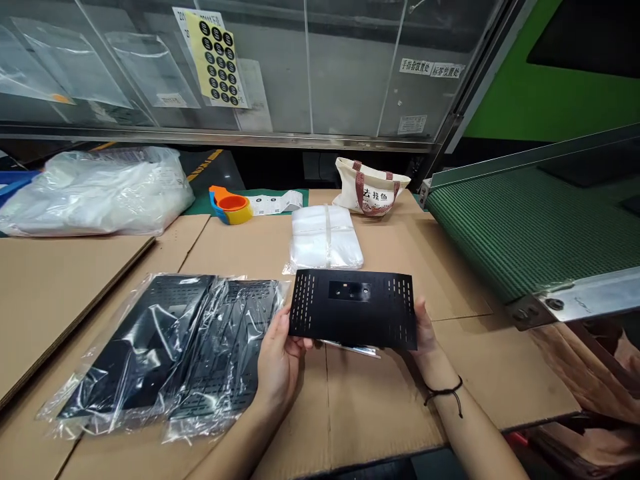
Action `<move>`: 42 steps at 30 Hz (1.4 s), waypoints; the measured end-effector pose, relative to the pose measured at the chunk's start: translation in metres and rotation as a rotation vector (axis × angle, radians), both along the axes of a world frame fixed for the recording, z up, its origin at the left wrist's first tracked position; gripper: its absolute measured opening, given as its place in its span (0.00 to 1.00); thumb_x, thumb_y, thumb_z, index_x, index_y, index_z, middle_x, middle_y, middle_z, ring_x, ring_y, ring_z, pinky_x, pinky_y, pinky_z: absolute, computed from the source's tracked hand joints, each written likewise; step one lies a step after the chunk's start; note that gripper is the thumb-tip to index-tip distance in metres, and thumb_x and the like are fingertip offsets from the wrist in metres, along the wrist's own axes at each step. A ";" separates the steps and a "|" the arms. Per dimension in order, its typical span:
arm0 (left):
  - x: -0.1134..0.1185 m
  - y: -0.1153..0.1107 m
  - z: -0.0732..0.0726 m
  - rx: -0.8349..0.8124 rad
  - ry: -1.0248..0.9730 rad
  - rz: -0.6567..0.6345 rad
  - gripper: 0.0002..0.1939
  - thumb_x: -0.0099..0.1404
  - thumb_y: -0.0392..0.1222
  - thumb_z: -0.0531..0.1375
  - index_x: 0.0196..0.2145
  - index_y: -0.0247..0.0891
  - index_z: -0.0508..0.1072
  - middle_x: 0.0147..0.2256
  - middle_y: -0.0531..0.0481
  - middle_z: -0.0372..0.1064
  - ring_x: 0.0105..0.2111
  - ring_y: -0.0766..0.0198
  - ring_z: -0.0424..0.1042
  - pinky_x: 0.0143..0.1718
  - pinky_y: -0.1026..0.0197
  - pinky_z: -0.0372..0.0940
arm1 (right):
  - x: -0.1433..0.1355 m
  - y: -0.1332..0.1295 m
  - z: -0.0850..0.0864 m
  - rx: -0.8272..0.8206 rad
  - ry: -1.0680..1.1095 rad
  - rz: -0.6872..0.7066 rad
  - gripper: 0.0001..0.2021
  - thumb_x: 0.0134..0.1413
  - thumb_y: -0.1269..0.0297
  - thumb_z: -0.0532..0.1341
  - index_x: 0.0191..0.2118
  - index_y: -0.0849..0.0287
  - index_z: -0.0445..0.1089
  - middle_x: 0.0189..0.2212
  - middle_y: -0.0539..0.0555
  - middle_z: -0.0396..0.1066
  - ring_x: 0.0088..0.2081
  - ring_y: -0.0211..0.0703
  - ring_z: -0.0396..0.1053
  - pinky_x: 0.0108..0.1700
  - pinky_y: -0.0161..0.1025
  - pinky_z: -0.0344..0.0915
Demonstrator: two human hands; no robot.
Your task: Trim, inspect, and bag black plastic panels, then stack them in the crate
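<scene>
A black rectangular panel point(353, 320) with rows of slots at both ends is held up in front of me, tilted, above the cardboard-covered table. My left hand point(281, 353) grips its left edge, fingers curled beneath. At the right edge, my right hand point(424, 332) holds it, with most of the fingers hidden behind the panel. Part of a thin, light-coloured item point(353, 349) shows under the panel's lower edge. To the left lie black panels in clear plastic bags point(140, 340). Just beyond the held panel sits a bundle of clear bags point(327, 237).
Farther back are a large plastic bag point(100, 190), an orange, yellow and blue tape dispenser point(233, 205) with a label strip, and a cloth bag point(371, 188). A green conveyor belt point(530, 220) runs along the right. A raised cardboard sheet point(60, 280) lies at left.
</scene>
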State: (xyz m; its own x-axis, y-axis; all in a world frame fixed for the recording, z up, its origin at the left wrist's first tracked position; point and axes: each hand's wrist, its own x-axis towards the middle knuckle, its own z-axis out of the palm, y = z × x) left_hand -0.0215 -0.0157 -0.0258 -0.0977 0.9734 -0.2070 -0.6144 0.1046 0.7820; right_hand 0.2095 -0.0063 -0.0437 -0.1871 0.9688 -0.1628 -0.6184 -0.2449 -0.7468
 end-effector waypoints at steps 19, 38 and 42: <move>-0.003 0.003 -0.012 0.022 0.128 0.135 0.30 0.51 0.48 0.70 0.52 0.44 0.73 0.31 0.53 0.75 0.31 0.70 0.73 0.40 0.69 0.68 | -0.002 0.011 -0.003 0.332 -0.518 -0.222 0.15 0.42 0.55 0.71 0.38 0.54 0.75 0.33 0.51 0.79 0.34 0.46 0.76 0.40 0.44 0.73; 0.007 -0.012 0.008 0.232 -0.017 0.072 0.37 0.62 0.46 0.53 0.66 0.39 0.50 0.62 0.47 0.59 0.66 0.54 0.46 0.67 0.52 0.34 | -0.011 0.003 -0.007 0.840 -1.183 -0.666 0.26 0.55 0.62 0.61 0.59 0.49 0.58 0.60 0.59 0.58 0.61 0.54 0.57 0.60 0.61 0.56; 0.007 -0.013 0.006 0.231 -0.037 0.053 0.37 0.62 0.46 0.53 0.66 0.39 0.49 0.61 0.47 0.60 0.65 0.53 0.51 0.67 0.51 0.37 | -0.014 0.003 -0.008 0.823 -1.118 -0.705 0.25 0.56 0.61 0.60 0.59 0.48 0.59 0.60 0.57 0.59 0.61 0.52 0.57 0.61 0.60 0.54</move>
State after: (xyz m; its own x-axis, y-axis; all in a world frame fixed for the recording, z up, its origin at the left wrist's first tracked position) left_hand -0.0148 -0.0288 -0.0202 -0.1467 0.9890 0.0161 -0.6427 -0.1077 0.7585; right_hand 0.1960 -0.0031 -0.0522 0.1775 0.6945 0.6973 0.5145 0.5385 -0.6673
